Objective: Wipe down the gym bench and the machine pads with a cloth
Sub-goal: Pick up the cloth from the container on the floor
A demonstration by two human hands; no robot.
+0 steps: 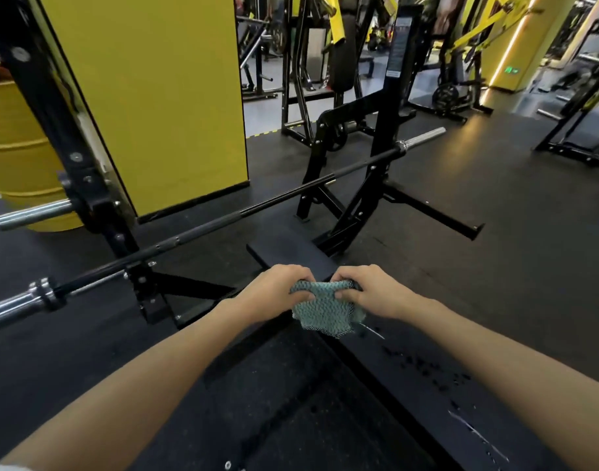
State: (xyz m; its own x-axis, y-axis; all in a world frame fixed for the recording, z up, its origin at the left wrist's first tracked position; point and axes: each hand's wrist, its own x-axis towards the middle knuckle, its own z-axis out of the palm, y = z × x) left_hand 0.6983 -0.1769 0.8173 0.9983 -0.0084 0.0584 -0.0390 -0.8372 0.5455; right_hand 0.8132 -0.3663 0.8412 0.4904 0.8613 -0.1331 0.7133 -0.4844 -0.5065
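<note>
The left hand [274, 287] and right hand [376, 294] each hold the green cloth [325, 311] in a tight grip above the bench [410, 375]. Wiping looks ready to start; next, press it flat.

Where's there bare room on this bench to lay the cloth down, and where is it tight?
Bare: the bench's far end, between the cloth and the barbell; also the near stretch at lower right, though speckled with droplets. Tight: under the barbell, between the rack uprights.
</note>
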